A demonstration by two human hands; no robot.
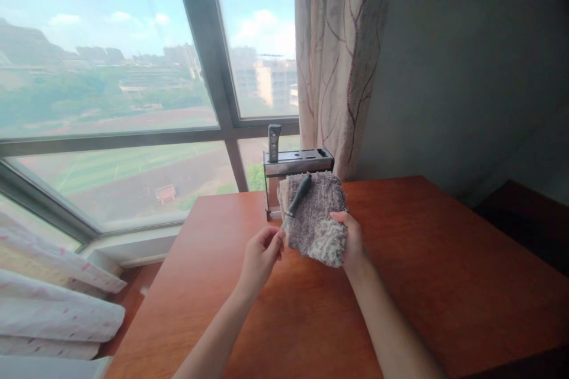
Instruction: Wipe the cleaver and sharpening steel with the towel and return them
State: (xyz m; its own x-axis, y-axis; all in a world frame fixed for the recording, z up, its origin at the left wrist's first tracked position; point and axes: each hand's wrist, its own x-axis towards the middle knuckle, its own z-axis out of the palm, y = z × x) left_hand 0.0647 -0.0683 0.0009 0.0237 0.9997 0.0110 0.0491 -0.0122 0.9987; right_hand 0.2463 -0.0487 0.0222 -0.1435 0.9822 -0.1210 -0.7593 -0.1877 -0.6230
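My left hand (267, 249) is closed, its thumb and fingers pinching the thin pale metal end of a slim dark-handled tool (299, 196). The tool lies slanted across the front of a fluffy grey-brown cloth (317, 213), ribbed handle pointing up and right. Whether it is a knife or a sharpening rod I cannot tell, since my fingers hide its tip. My right hand (353, 240) grips the folded cloth at its right edge, thumb in front and the other fingers hidden behind. Just behind the cloth stands a metal-topped knife block (297, 157), with one grey handle (274, 142) sticking up from its left side.
Both hands are above a reddish-brown wooden table (422, 249). Beyond its far edge are a large framed window (226, 71) and a patterned curtain (342, 59). More pale curtain fabric (57, 314) hangs at the lower left. A dark wall is to the right.
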